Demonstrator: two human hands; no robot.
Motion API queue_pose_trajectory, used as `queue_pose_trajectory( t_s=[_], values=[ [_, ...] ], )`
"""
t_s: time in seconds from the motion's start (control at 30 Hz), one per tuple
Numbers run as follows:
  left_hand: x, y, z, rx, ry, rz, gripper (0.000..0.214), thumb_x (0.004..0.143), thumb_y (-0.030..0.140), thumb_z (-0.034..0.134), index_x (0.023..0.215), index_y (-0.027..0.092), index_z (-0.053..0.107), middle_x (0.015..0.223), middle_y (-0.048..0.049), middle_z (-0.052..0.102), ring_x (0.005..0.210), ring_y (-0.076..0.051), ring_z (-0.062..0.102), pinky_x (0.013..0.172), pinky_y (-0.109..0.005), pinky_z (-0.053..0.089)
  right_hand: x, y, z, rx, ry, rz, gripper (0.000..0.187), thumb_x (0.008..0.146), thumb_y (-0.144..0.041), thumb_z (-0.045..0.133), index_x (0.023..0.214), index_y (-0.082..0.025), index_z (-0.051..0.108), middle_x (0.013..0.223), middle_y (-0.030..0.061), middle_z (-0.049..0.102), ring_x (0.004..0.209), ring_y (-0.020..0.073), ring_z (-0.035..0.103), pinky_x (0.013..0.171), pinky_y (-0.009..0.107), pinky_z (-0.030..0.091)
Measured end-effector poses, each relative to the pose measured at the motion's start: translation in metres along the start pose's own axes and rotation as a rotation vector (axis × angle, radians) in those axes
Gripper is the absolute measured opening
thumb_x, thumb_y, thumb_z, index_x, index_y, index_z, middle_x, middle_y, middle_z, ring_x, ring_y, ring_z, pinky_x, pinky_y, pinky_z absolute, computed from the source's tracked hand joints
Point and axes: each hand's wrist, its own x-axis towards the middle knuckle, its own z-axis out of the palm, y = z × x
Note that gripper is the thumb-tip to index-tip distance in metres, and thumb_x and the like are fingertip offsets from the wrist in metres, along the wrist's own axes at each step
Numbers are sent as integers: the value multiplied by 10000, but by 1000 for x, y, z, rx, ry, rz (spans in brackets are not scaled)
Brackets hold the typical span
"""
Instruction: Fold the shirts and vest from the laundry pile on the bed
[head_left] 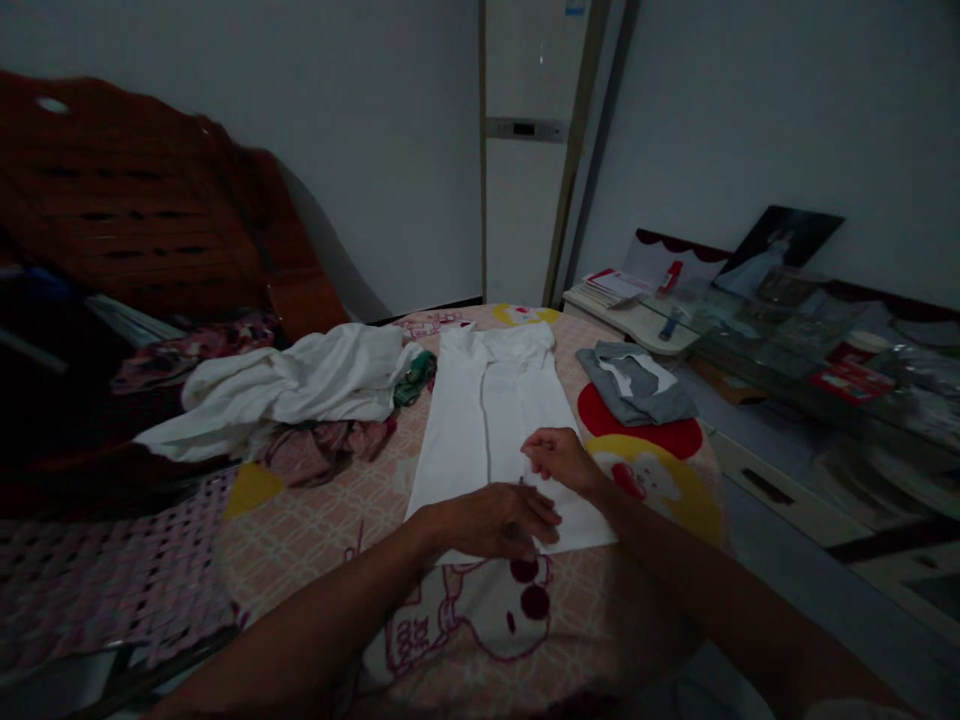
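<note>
A white shirt (465, 430) lies flat on the patterned cloth (592, 640) of a round table, collar at the far end and hem towards me. Down its front runs a long, darker line. My left hand (502, 520) rests near the hem with its fingers stretched out and lowered onto the fabric. Just beyond it, my right hand (559, 457) is closed in a pinch at the shirt's front, right of the middle line. The small bit of fabric between those fingertips is mostly hidden.
A heap of white cloth (322, 375) sits at the left, over a pinkish garment (322, 452). Folded grey clothing (634, 385) lies on the right. Beyond stand a wooden chair (135, 200), a tall white cabinet-like unit (525, 210) and a glass-topped stand (787, 340).
</note>
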Motion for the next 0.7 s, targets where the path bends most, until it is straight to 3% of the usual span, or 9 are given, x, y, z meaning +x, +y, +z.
queue_pose_trajectory(
  t_s=[0.07, 0.13, 0.23, 0.37, 0.53, 0.7],
  values=[
    [-9, 12, -18, 34, 45, -133, 188, 886, 260, 612, 1017, 192, 730, 1036, -81, 740, 981, -187, 678, 881, -272, 486, -9, -7, -10, -148, -97, -104, 162, 796, -316, 588, 772, -168, 650, 606, -10, 623, 511, 106, 543, 483, 205, 405],
    [-20, 24, -36, 133, 98, -327, 128, 864, 256, 629, 857, 173, 726, 847, -45, 726, 768, -149, 668, 728, -229, 470, -24, -12, -17, -407, -182, -267, 135, 811, -297, 627, 822, -170, 673, 707, 18, 659, 633, 132, 590, 577, 227, 436],
    [-36, 39, -45, 305, 16, -500, 123, 753, 283, 742, 812, 183, 699, 785, -16, 687, 706, -153, 634, 649, -230, 430, -50, -17, -22, -795, -328, -469, 200, 786, -293, 705, 942, -173, 674, 881, 68, 667, 802, 188, 612, 699, 279, 458],
    [-45, 46, -16, 578, -143, -521, 419, 648, 351, 808, 1005, 188, 660, 1010, -76, 672, 874, -251, 633, 704, -307, 468, -77, -17, -23, -971, -441, -613, 322, 815, -307, 659, 1103, -166, 630, 1059, 123, 617, 957, 239, 586, 809, 343, 473],
    [-47, 41, 24, 785, -88, -534, 497, 807, 353, 636, 1247, 142, 544, 1171, -164, 603, 1020, -315, 577, 768, -393, 498, -94, -13, -17, -1044, -375, -742, 386, 835, -187, 549, 1215, -135, 587, 1182, 178, 585, 1103, 286, 535, 942, 434, 441],
    [-51, 31, 33, 817, -27, -557, 418, 848, 207, 562, 1263, 182, 515, 1091, -128, 616, 966, -275, 578, 688, -338, 499, -90, 1, -9, -1123, -356, -677, 326, 841, -69, 478, 1120, -161, 620, 1078, 141, 627, 974, 238, 568, 882, 383, 461]
  ],
)
